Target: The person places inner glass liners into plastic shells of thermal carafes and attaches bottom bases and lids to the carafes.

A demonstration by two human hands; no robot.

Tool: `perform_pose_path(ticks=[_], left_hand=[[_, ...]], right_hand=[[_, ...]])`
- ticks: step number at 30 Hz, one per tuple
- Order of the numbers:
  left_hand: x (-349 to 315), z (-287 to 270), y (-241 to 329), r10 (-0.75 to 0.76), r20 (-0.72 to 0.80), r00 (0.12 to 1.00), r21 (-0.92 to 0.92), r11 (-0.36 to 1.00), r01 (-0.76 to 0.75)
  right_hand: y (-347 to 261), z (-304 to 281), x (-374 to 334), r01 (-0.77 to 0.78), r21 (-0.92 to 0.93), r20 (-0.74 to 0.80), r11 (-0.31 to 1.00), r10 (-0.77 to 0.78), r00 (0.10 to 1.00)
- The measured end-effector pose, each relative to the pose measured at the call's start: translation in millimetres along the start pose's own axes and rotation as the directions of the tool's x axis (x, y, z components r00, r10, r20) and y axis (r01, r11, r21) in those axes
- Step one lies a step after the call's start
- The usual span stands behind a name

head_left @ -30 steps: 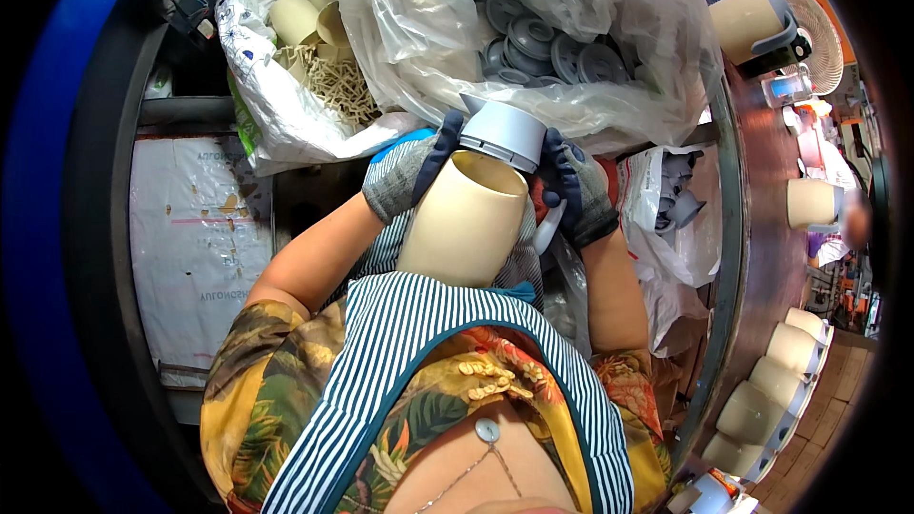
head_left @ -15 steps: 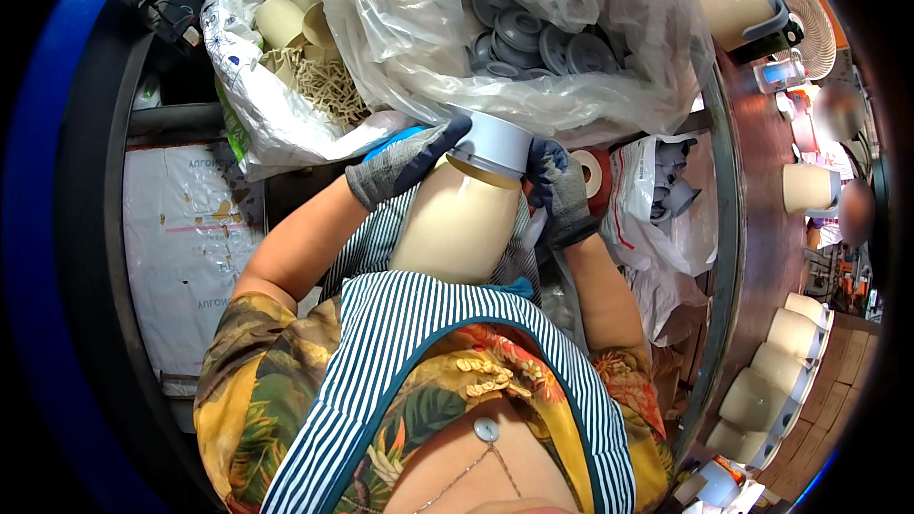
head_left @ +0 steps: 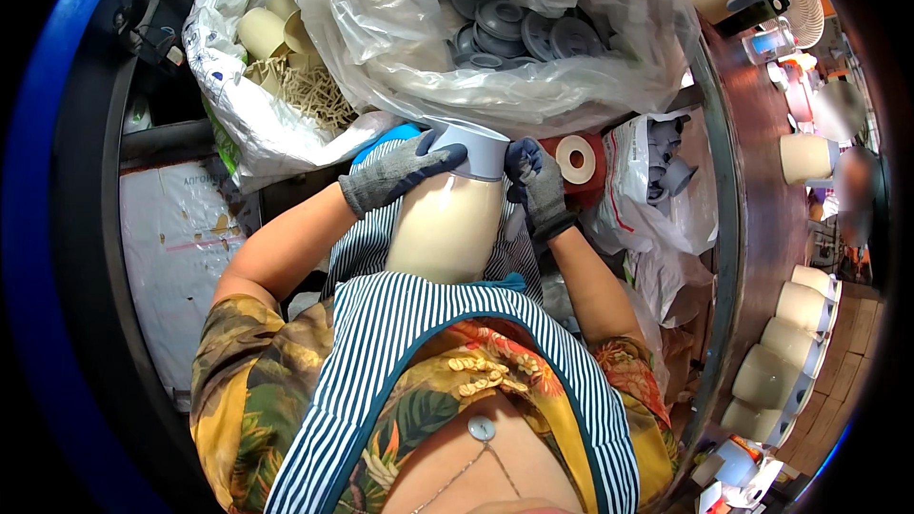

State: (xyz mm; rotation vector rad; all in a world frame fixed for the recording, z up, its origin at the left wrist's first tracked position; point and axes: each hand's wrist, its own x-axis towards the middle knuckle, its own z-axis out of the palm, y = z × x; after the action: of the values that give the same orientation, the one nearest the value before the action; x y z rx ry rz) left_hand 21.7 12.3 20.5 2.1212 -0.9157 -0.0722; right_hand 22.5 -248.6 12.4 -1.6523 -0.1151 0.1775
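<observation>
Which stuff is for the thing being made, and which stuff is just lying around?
For the job:
- cream jug body
- grey-blue collar on its top
- probably the grey round parts in the clear bag

Seem to be just around:
- fan
- pale roll
- white-wrapped box

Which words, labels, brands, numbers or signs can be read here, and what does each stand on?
White wrapped package, left: printed lettering near its top edge; I won't copy the wording.
White sack, upper left: small dark blue marks, too small to read.
Packaging, lower right: print too small and blurred to read.
Cream vessel and grey-blue collar: no lettering visible.
</observation>
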Motion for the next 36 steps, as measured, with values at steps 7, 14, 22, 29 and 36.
perform_pose_path(ticks=[7, 14, 22, 29, 36], left_hand=[[14.1, -15.3, 39.9, -0.458, 0.228, 0.859, -0.685, 0.552, 0.476], [0.0, -10.0, 30.1, -0.583, 0.190, 0.790, -0.833, 0.331, 0.444], [129.3, -16.9, 61.7, -0.162, -0.215, 0.963, -0.645, 0.764, -0.016], [186.3, 95.2, 16.1, 0.087, -0.180, 0.980, -0.319, 0.937, -0.142], [179.2, 83.7, 19.5, 0.046, -0.127, 0.991, -0.255, 0.964, -0.077]], right_hand=[[-10.5, -12.9, 4.2, -0.169, -0.063, 0.173, 0.984, 0.177, 0.969], [83.7, -90.0, 9.2, -0.222, -0.973, -0.180, -0.066, -0.390, 0.903], [28.8, -122.5, -46.8, -0.002, -0.278, -0.668, 0.961, -0.192, 0.719], [-126.0, -129.8, -76.2, 0.233, -0.731, -0.458, 0.642, -0.714, 0.530], [-114.8, -116.7, -33.6, 0.207, -0.916, -0.127, 0.343, -0.739, 0.661]])
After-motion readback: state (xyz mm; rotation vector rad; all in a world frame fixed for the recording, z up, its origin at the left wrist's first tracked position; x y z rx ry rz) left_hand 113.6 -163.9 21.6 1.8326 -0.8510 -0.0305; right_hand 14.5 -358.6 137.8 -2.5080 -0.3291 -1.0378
